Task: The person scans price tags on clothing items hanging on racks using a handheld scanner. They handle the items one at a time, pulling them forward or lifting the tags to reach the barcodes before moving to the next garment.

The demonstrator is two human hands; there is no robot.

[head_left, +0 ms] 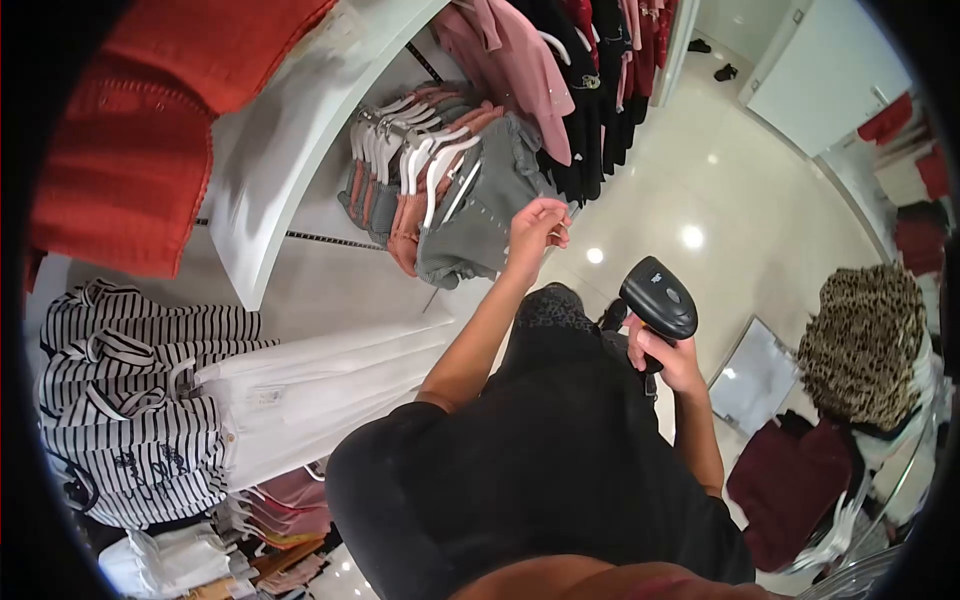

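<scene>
two hands busy: one at a grey garment, one on a scanner

left hand (pixel 538 225) is up at the outer edge of the grey garment (pixel 480 215), which hangs at the front end of a row of white hangers (pixel 415 150). fingers pinched narrow on something small there; tag or fabric, cannot tell. right hand (pixel 668 362) is wrapped tight round the grip of a black scanner (pixel 658 298), held low over the floor (pixel 720 180), well apart from the garment, head not pointing at it.

progress, my read: item picked out and pinched, scan not yet done. pink pieces behind it on the row look untouched.

garment: soft grey jersey, short, gathered hem, hanging straight. striped tops (pixel 130 400) hang on a separate rack at lower left.
</scene>
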